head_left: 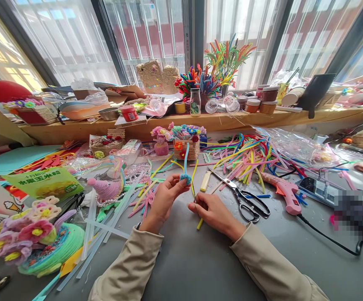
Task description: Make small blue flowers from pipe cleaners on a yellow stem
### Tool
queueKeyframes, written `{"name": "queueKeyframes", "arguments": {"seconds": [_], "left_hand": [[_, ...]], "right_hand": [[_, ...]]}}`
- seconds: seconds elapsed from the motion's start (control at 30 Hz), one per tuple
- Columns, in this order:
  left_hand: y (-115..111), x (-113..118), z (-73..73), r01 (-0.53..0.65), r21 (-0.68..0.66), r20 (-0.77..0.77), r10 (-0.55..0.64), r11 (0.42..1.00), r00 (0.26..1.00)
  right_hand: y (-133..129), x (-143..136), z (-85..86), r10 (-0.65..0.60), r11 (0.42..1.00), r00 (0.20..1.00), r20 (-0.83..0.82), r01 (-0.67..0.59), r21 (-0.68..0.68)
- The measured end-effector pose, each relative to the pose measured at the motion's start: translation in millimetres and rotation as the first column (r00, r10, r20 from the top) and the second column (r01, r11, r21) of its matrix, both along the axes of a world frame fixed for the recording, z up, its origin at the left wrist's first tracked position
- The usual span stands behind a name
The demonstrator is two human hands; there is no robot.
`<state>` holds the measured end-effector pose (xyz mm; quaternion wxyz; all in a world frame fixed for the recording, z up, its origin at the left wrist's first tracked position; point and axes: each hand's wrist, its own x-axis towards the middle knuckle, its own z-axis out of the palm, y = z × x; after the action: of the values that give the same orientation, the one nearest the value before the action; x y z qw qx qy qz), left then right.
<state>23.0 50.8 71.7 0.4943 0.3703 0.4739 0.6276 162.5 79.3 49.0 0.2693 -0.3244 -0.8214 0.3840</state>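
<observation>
Between the thumb and fingers of my left hand [168,198] is a light-blue pipe cleaner [186,161], curled into a small fuzzy shape at its base with a straight end pointing up. My right hand [214,213] is closed just beside it, pinching a thin dark strand [194,190] that reaches up toward the blue curl. Whether the strand joins the curl, I cannot tell. Just right of the hands lie a pale yellow stick [205,181] and black-handled scissors [241,196] with their blades toward the back left. Yellow pipe cleaners lie behind and under the hands.
A pink glue gun [283,192] with a black cord rests at right, near a phone [316,190]. Loose pipe cleaners [244,156] are heaped behind. At left are clear glue sticks [117,215] and a fuzzy flower piece [54,246]. A flower basket [186,150] stands ahead, below the sill.
</observation>
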Motion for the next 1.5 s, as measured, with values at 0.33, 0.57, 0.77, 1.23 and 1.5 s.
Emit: {"name": "queueKeyframes", "arguments": {"seconds": [0.33, 0.57, 0.77, 1.23, 1.5], "left_hand": [[0.0, 0.6, -0.2, 0.026, -0.034, 0.007, -0.026, 0.999, 1.000], [1.4, -1.7, -1.6, -0.031, -0.005, 0.038, 0.031, 1.000, 0.999], [1.7, -4.1, -2.7, -0.072, -0.003, -0.030, 0.072, 0.997, 0.997], [1.1, -1.9, -0.5, -0.047, -0.017, -0.125, 0.044, 0.999, 0.991], [0.8, -2.4, -1.1, -0.061, 0.002, -0.080, 0.061, 0.998, 0.995]], "right_hand": [[0.4, -0.3, -1.5, 0.010, 1.000, 1.000, -0.005, -0.010, 0.025], [2.9, -0.7, -3.8, -0.026, 0.998, 0.999, -0.022, 0.027, 0.059], [2.3, -1.2, -3.3, -0.079, 0.995, 0.996, -0.032, 0.081, 0.060], [0.1, -0.2, -0.6, -0.046, 0.997, 0.999, 0.010, 0.045, 0.063], [4.1, -1.3, -6.6, -0.073, 0.996, 0.997, -0.022, 0.074, 0.057]]}}
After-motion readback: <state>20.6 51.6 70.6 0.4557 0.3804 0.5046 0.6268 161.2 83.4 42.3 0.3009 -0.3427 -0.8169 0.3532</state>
